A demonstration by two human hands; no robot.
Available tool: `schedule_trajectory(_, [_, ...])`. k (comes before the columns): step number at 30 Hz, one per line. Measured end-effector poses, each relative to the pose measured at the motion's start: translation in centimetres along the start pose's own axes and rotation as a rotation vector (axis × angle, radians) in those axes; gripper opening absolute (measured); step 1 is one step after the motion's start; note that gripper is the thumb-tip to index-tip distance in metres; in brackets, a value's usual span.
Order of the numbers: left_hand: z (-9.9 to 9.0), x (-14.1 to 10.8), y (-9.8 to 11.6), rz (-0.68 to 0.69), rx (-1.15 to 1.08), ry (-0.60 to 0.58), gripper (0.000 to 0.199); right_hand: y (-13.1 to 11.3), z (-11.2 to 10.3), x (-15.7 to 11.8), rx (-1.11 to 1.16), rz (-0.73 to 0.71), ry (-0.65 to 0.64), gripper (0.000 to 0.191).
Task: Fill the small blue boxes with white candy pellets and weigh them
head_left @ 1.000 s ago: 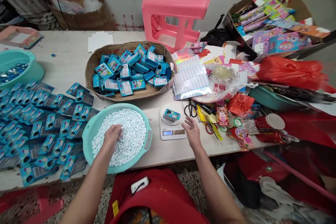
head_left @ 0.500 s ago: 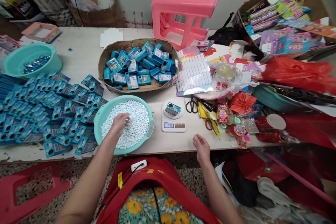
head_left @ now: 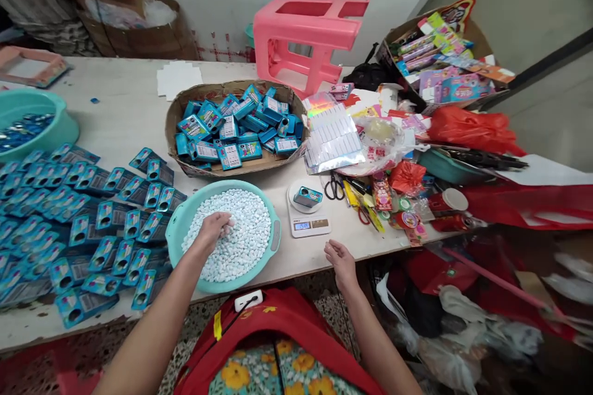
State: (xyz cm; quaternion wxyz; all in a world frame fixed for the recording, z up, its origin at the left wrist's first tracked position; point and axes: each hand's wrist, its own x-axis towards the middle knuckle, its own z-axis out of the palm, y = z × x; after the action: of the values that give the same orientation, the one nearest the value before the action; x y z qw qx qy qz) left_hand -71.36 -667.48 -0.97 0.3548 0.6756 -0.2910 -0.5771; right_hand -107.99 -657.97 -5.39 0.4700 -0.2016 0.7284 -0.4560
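My left hand [head_left: 215,231] is over the small white pieces [head_left: 245,234] in a turquoise basin [head_left: 172,231], its fingers curled together in a pinch; what they hold is too small to make out. To the right, a blue box [head_left: 308,195] with a round hole lies on a white digital scale [head_left: 311,226], whose display is lit. My right hand [head_left: 341,260] hovers at the table's front edge, below and right of the scale, fingers loosely apart with nothing in them.
Rows of blue boxes [head_left: 99,216] cover the table's left. Behind the basin sits a cardboard tray [head_left: 194,171] of blue boxes. A pink stool [head_left: 306,28] lies behind it. Scissors [head_left: 334,187], pens and plastic bags lie right of the scale.
The view has shifted, and the table's contents appear moved in it. My left hand stays over the basin, fingers still drawn together. My right hand is a little closer to the scale.
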Motion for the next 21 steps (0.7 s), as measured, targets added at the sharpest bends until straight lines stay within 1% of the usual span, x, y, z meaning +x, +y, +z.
schedule_trajectory(1, [-0.3,0.4,0.1,0.036,0.076,-0.014,0.027,0.1,-0.1,-0.7,-0.002,-0.004,0.011,0.052])
schedule_trajectory(2, [-0.5,0.8,0.4,0.091,0.2,-0.025,0.025,0.2,-0.3,-1.4,-0.005,-0.008,0.024,0.052])
schedule_trajectory(4, [-0.7,1.5,1.0,0.262,0.564,-0.045,0.023,0.6,-1.0,-2.8,-0.011,-0.006,0.059,0.05])
schedule_trajectory(6, [-0.6,1.9,1.8,0.452,0.928,-0.051,0.024,1.1,-1.9,-4.2,-0.013,0.005,0.102,0.05])
schedule_trajectory(8, [0.3,2.0,2.8,0.559,1.115,-0.052,0.026,1.7,-2.8,-5.3,-0.014,0.022,0.148,0.05])
schedule_trajectory(9, [1.1,1.9,3.4,0.571,1.155,-0.045,0.028,2.0,-3.1,-5.6,-0.015,0.03,0.169,0.05])
schedule_trajectory(11, [3.8,1.8,4.5,0.541,1.155,-0.034,0.03,2.3,-3.6,-5.8,-0.018,0.043,0.194,0.05])
schedule_trajectory(12, [5.6,1.7,5.1,0.545,1.13,-0.036,0.03,2.3,-3.7,-5.5,-0.02,0.047,0.197,0.05])
schedule_trajectory(13, [7.7,1.7,5.6,0.583,1.096,-0.051,0.029,2.2,-3.6,-5.1,-0.023,0.049,0.194,0.05])
schedule_trajectory(14, [10.0,1.8,6.0,0.657,1.059,-0.08,0.027,2.0,-3.6,-4.5,-0.025,0.048,0.184,0.05])
schedule_trajectory(15, [12.2,2.1,6.3,0.76,1.022,-0.121,0.025,1.7,-3.4,-3.8,-0.028,0.045,0.171,0.05])
schedule_trajectory(17, [16.1,3.1,6.7,0.95,0.962,-0.204,0.023,0.8,-3.1,-2.2,-0.031,0.031,0.145,0.05])
schedule_trajectory(18, [17.6,3.7,6.7,1.001,0.947,-0.239,0.022,0.3,-3.0,-1.3,-0.032,0.022,0.133,0.05])
schedule_trajectory(19, [18.6,4.4,6.6,1.02,0.939,-0.267,0.02,-0.2,-2.9,-0.5,-0.032,0.012,0.126,0.049])
schedule_trajectory(21, [19.6,5.8,6.3,1.002,0.911,-0.294,0.023,-1.2,-3.0,0.8,-0.033,-0.003,0.12,0.048])
